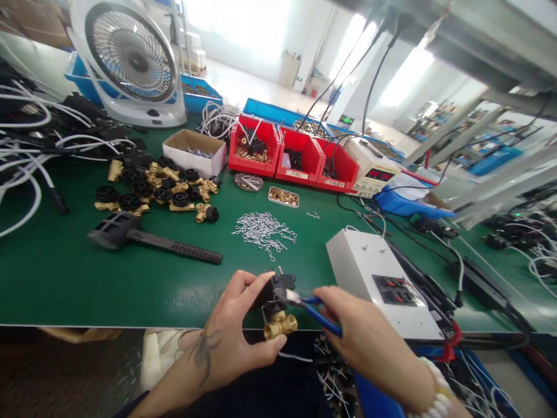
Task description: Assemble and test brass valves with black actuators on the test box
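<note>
My left hand (237, 328) is wrapped round a brass valve (279, 325) with a black plastic head (278, 287), held at the table's front edge. My right hand (348, 313) grips blue-handled pliers (322, 318), whose jaws touch the side of the black head. Just beyond the hands lies a pile of silver clip pins (263, 229). One or more similar pins (313, 215) lie apart at its right. A black hammer (156, 239) rests to the left, with several brass valves with black caps (163, 188) behind it.
Along the back stand a white fan (130, 58), a small carton of metal parts (195, 157) and red bins (296, 165). A grey box with terminals (378, 278) sits right of my hands. White cables (35, 151) tangle at the left.
</note>
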### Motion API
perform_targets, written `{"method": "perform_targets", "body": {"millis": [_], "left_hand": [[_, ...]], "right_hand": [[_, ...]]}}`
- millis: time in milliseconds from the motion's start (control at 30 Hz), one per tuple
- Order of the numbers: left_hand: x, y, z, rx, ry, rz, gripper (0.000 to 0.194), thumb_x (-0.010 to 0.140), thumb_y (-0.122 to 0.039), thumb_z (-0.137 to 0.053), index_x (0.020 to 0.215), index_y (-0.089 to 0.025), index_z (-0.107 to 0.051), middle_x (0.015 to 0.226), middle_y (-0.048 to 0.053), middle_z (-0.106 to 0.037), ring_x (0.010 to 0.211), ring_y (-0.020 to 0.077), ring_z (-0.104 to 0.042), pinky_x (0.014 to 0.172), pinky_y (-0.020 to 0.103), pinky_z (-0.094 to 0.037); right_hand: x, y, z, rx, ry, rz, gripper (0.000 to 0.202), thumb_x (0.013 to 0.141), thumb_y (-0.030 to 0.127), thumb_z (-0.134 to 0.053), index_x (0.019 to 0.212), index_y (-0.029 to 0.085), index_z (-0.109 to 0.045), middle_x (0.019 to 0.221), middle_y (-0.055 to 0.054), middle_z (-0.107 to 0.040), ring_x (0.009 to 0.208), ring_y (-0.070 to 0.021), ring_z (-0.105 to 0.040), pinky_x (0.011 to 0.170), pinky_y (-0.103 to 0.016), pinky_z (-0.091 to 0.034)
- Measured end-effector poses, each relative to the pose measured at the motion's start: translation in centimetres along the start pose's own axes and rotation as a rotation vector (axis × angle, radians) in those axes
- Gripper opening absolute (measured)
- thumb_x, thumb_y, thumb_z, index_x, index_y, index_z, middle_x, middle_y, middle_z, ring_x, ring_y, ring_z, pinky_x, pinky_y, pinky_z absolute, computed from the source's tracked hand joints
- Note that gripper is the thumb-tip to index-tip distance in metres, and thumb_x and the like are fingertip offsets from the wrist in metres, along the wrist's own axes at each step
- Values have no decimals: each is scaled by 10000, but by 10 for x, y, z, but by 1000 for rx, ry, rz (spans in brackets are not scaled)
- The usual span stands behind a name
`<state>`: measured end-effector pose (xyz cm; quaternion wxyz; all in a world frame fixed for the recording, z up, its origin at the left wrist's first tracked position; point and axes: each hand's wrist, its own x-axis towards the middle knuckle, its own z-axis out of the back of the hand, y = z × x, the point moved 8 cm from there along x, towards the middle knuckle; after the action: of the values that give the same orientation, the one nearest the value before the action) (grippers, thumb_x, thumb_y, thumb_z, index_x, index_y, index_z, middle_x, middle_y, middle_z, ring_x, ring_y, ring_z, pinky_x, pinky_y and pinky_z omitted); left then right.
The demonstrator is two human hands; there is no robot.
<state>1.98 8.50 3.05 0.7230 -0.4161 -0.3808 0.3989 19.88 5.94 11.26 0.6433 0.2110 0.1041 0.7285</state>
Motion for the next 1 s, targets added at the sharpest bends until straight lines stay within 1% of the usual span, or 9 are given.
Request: {"method": "perform_targets", "body": {"millis": [67, 200, 233, 367, 400, 533, 667, 833, 1000], "left_hand": [[0, 0, 0, 10, 6, -4, 727, 692, -241, -694, 1382, -285, -469, 1119, 39, -496, 962, 212, -564, 908, 409, -537], [0, -2, -1, 17, 10, -32, 726, 698, -234, -689, 1387, -286, -464, 1107, 35, -491, 966, 210, -555, 900, 397, -536], [0, -2, -1, 20, 14, -34, 727, 698, -235, -689, 1387, -285, -463, 1107, 36, -489, 967, 209, -554, 900, 395, -536], [1, -1, 0, 23, 4, -10, 714, 690, -238, -686, 1372, -279, -479, 1110, 35, -497, 948, 208, -571, 898, 401, -543], [1, -1, 0, 25, 6, -8, 714, 690, -236, -686, 1372, -280, -480, 1113, 36, -499, 954, 210, -576, 902, 403, -544], [1, -4, -5, 18, 47, -6, 721, 725, -211, -677, 1394, -298, -424, 1192, 39, -500, 1068, 219, -576, 933, 392, -547], [3, -10, -5, -4, -37, -53, 534, 723, -174, -665, 1210, -269, -468, 1163, 30, -526, 1067, 209, -587, 889, 361, -565], [2, -20, -4, 109, -142, -221, 343, 712, -208, -670, 1008, -252, -502, 1022, 21, -551, 942, 214, -618, 787, 346, -555], [4, -19, -6, 110, -138, -207, 301, 733, -234, -654, 998, -265, -517, 1035, 19, -552, 906, 203, -617, 745, 325, -543]], "right_hand": [[-2, 2, -15, -31, 181, 16, 141, 824, 131, -513, 868, 222, -611, 729, -11, -663, 614, -167, -628, 539, -266, -494], [-8, -6, 27, 81, -352, -51, 87, 890, 200, -521, 952, 240, -567, 796, -4, -647, 675, -156, -631, 595, -247, -508], [-9, -6, 26, 84, -363, -40, 100, 874, 183, -530, 949, 243, -558, 771, 5, -634, 648, -152, -620, 583, -245, -501], [-4, 3, -18, -32, 143, 47, 173, 821, 108, -493, 901, 222, -595, 713, -3, -626, 603, -165, -605, 541, -266, -472], [-3, 3, -20, -24, 176, 26, 161, 844, 123, -483, 898, 217, -601, 741, -15, -638, 634, -169, -614, 560, -271, -480], [2, 2, -4, 199, 4, -79, 68, 926, 260, -516, 930, 219, -570, 796, -8, -632, 692, -153, -604, 612, -253, -499], [4, 18, -24, 370, 84, -3, 67, 893, 168, -568, 935, 219, -559, 864, 1, -631, 773, -140, -605, 702, -243, -501], [3, 36, -41, 274, 108, 118, 137, 910, 77, -529, 997, 171, -579, 988, -69, -635, 916, -170, -593, 828, -278, -491], [3, 48, -40, 91, 109, 228, 194, 943, 79, -453, 1035, 126, -617, 1004, -110, -620, 903, -193, -575, 796, -297, -502]]}}
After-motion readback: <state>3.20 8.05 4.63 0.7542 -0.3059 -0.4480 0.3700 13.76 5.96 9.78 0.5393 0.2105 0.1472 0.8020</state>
